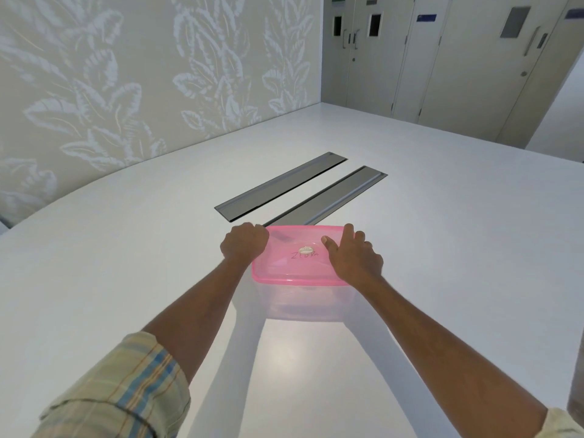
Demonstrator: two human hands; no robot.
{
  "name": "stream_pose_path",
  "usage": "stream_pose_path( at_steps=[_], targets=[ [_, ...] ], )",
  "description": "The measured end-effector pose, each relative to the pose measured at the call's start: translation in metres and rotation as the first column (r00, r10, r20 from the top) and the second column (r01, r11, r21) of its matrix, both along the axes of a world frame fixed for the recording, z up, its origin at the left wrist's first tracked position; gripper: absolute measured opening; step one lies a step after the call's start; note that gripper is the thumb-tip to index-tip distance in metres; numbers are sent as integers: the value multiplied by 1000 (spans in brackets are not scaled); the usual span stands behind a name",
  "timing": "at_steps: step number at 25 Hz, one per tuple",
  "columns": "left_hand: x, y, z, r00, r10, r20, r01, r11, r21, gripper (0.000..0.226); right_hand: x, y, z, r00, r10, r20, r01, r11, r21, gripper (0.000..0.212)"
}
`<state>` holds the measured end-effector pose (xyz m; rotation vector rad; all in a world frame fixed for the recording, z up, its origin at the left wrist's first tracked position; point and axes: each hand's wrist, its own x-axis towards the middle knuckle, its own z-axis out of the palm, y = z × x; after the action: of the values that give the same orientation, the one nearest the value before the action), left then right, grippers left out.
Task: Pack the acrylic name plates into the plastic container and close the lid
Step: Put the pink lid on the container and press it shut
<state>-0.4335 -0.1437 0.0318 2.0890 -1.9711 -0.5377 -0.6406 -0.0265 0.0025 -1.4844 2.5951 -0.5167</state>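
Observation:
A clear plastic container [303, 303] stands on the white table [126, 263] with a translucent pink lid [297, 267] lying on top of it. The lid bears a small oval sticker and handwritten letters. My left hand [243, 245] is curled over the lid's far left corner, fingers closed on the edge. My right hand [352, 254] lies flat on the lid's right side, fingers spread and pressing down. The container's contents show only as faint shapes through the wall; I cannot make out any name plates.
Two long grey recessed cable hatches [281, 184] [331, 197] run diagonally in the table just beyond the container. A leaf-patterned wall [126, 74] stands on the left. Grey doors [442, 58] are at the back right.

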Motion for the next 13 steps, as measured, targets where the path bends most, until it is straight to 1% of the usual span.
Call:
stream_pose_path(
  at_steps=[2,5,7,9,11,13],
  targets=[
    [-15,-19,4,997,-69,40,69,998,-9,60,-1,-2,-3,1000,1,-12,-1,1000,-19,68],
    [-25,-44,-1,991,-131,40,129,990,53,68,-2,-2,-6,1000,-4,-24,3,1000,-24,68],
    [-25,-57,-6,986,-167,-2,167,981,99,71,-2,-2,-5,1000,-3,-27,2,1000,-28,69],
    [-25,-62,-11,982,-171,-81,181,974,138,70,-2,-2,-5,1000,-1,-31,1,1000,-19,69],
    [-26,-66,-15,977,-159,-140,179,973,144,67,-2,-2,-5,1000,-1,-26,0,999,-36,68],
    [-26,-67,-15,975,-150,-164,174,974,143,67,-2,-2,-6,1000,9,-22,-10,999,-49,67]
  ],
)
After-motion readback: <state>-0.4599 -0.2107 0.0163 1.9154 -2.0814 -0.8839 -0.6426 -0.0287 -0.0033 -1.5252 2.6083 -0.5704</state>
